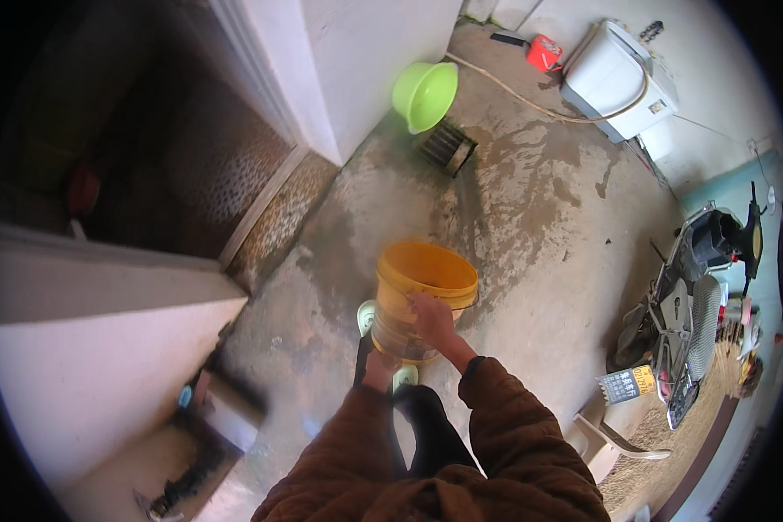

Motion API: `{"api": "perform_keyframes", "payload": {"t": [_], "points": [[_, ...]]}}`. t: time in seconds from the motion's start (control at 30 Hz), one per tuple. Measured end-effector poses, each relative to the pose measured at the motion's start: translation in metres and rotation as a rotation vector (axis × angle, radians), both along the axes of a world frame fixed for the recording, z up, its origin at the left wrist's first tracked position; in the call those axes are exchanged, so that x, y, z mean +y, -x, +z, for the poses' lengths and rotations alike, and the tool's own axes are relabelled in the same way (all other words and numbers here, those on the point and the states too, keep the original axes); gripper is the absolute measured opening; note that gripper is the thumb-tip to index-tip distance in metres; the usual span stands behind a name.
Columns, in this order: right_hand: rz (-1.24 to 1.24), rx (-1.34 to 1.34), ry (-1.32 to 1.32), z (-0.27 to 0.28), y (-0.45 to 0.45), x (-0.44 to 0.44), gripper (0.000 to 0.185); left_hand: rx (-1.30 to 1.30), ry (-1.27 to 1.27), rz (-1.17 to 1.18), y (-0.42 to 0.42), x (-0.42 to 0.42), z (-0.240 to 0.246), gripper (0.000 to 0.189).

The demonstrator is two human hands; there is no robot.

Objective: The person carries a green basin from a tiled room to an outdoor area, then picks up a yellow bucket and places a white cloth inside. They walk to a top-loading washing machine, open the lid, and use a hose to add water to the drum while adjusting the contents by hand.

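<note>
A yellow plastic bucket [391,287] is held in front of me, tilted with its open mouth facing away. My right hand [434,320] grips it at the near side of the rim, by the wire handle. Low on the bucket, my left hand [380,368] supports the base; its fingers are partly hidden and blurred. The inside looks dark towards the bottom, and I cannot tell what it holds. Beneath the bucket, my pale green slippers [404,376] show on the concrete floor [528,261].
Ahead are a ribbed dark drain grate [445,145] and a lime-green basin [424,98] against the wall. A hose [528,101] runs to a white washing machine [610,78] beside a red container [544,53]. A scooter [685,307] and plastic chair [610,444] stand right; a doorway threshold [264,205] lies left.
</note>
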State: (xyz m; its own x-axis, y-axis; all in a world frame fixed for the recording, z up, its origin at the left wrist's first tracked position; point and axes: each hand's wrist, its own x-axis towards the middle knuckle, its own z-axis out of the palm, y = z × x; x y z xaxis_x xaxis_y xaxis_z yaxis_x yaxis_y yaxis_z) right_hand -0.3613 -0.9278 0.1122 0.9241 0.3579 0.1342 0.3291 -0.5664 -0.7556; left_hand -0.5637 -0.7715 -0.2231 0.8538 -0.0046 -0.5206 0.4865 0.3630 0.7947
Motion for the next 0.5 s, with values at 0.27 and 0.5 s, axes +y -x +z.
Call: {"api": "perform_keyframes", "payload": {"t": [0.27, 0.5], "points": [[-0.389, -0.133, 0.225, -0.159, -0.131, -0.138, 0.017, 0.557, 0.505, -0.143, -0.226, -0.113, 0.14, 0.042], [-0.524, 0.034, 0.048, -0.176, -0.268, -0.126, 0.015, 0.573, 0.386, 0.236, -0.415, -0.137, 0.175, 0.035]]}}
